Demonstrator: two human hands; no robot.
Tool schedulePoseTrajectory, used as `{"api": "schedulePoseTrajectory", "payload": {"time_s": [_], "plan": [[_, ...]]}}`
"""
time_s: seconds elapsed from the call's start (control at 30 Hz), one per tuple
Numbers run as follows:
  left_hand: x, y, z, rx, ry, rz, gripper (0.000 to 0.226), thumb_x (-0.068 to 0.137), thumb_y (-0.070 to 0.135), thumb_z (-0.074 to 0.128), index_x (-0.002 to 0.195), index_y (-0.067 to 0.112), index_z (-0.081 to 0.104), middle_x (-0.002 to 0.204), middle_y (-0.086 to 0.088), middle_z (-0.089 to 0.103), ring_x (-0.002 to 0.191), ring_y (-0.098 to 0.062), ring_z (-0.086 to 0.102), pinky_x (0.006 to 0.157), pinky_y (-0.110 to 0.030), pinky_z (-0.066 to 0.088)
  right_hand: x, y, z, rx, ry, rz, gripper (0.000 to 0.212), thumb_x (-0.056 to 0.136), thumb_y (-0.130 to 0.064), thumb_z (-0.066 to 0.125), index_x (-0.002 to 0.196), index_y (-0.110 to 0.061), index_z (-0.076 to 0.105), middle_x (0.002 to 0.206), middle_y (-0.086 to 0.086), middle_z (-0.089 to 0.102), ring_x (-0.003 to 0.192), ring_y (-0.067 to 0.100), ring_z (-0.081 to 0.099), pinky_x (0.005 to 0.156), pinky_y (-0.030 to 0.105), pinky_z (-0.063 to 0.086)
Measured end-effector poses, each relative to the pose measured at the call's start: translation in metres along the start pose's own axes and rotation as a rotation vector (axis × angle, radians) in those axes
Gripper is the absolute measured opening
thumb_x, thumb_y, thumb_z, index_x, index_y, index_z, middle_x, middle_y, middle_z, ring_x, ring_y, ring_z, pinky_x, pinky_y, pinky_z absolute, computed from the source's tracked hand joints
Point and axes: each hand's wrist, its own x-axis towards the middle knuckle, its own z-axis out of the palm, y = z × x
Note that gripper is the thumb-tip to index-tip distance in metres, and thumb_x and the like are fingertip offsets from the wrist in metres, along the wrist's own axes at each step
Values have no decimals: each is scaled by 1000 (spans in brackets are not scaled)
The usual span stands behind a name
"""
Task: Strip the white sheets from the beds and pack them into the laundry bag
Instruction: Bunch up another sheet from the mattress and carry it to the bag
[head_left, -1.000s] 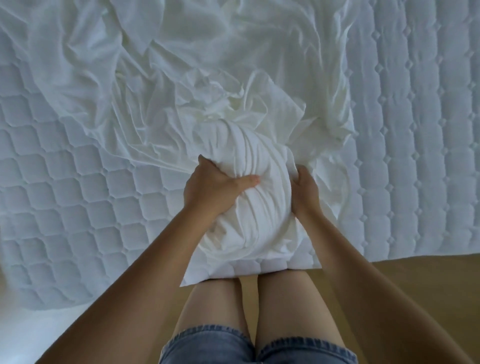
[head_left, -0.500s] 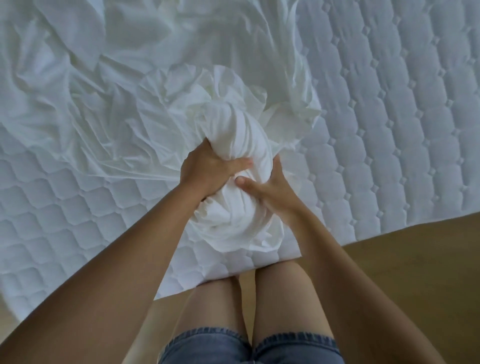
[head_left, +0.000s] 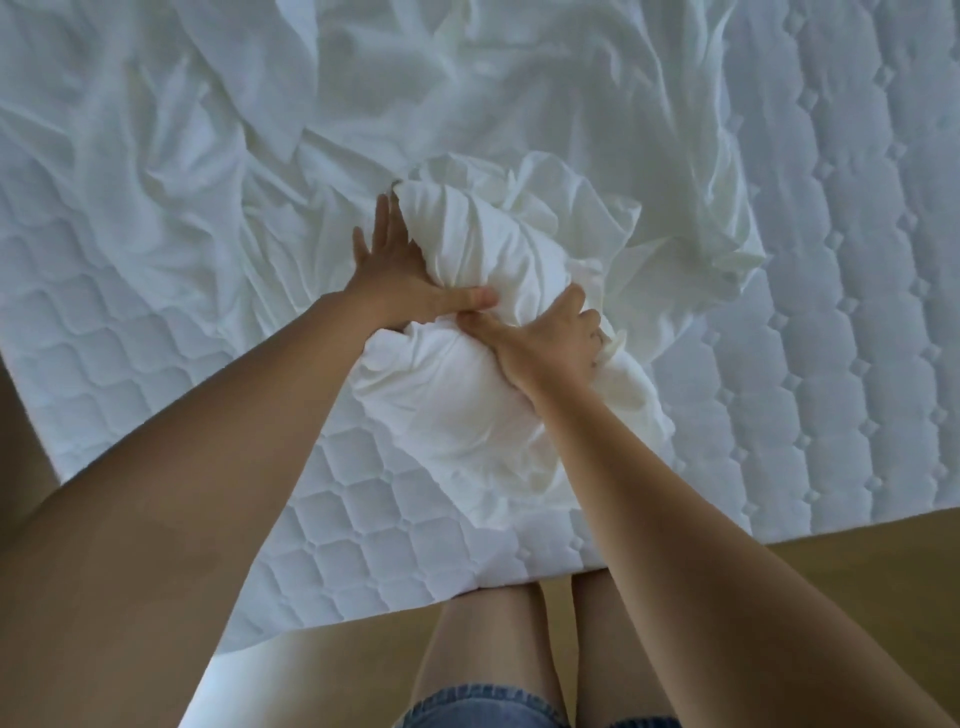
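A white sheet (head_left: 467, 104) lies crumpled across the far part of the quilted mattress (head_left: 831, 312). Its near part is gathered into a thick bundle (head_left: 467, 395) in the middle of the view. My left hand (head_left: 400, 275) lies flat against the bundle's left side, fingers straight and pointing away, thumb pressed across the cloth. My right hand (head_left: 550, 338) grips the bundle from the right, fingers curled into the fabric. No laundry bag is in view.
The mattress's near edge (head_left: 415, 587) runs in front of my bare knees (head_left: 519, 639). Wooden floor (head_left: 857, 561) shows at the lower right and at the far left.
My left hand has opened from a grip and now lies flat along the bundle. My right hand has shifted over the bundle's right side. The bundle has grown and turned rightward.
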Motion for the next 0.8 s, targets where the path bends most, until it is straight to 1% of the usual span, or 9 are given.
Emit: {"api": "schedulePoseTrajectory", "payload": {"time_s": [0.1,0.17,0.2,0.27,0.33,0.4,0.53,0.67,0.8], "plan": [[12,-2,7,-315,38,11,135,36,81,73,147,19,28,148,1,37,141,-20,31,114,-37,29,9,1,-4,-3,41,-18,116,55,-68,77,145,-19,22,142,7,37,135,28,32,108,39,29],[9,-1,19,-593,64,0,122,39,66,83,141,20,35,129,11,50,120,-10,51,82,-12,48,13,9,-10,27,52,-38,114,55,-65,79,146,-22,24,141,3,38,134,25,35,108,38,30],[5,-2,25,-689,48,-27,123,43,59,87,145,22,29,128,15,49,114,-6,51,71,-7,47,14,16,-12,37,48,-51,113,55,-63,80,145,-24,26,139,0,38,132,24,36,108,37,31],[-6,0,35,-773,4,-68,119,41,59,87,142,26,33,125,16,54,107,-4,56,68,-14,50,12,26,-17,27,43,-71,108,53,-61,82,142,-29,29,132,-4,36,129,21,37,107,35,31],[-11,2,40,-776,-23,-81,84,44,60,87,116,31,55,108,16,64,91,-3,64,64,-21,51,11,32,-20,6,56,-93,108,52,-61,83,141,-31,31,136,-4,33,130,21,35,110,36,29],[-15,6,40,-763,-35,-86,56,52,57,86,95,36,58,95,16,65,83,-6,65,67,-22,51,9,33,-20,-6,71,-120,111,52,-61,83,144,-32,27,147,-3,25,138,21,26,115,42,23],[-22,4,45,-719,63,-156,111,21,82,76,115,26,61,115,-1,62,108,-21,60,92,-32,51,5,32,-17,19,13,-159,126,43,-68,82,146,-38,17,151,-6,27,141,21,24,114,51,23],[-31,4,49,-993,-4,-73,70,58,42,88,120,26,58,103,14,66,88,0,64,59,-9,48,7,38,-19,88,-37,-197,132,35,-70,82,146,-36,21,144,-11,39,132,16,41,109,47,36],[-56,-5,63,-1184,-6,-47,58,64,22,87,117,16,64,103,3,73,92,-11,70,79,-27,56,-1,49,-20,15,-58,-300,135,35,-73,80,148,-31,19,147,-10,36,135,15,37,111,45,33]]}}
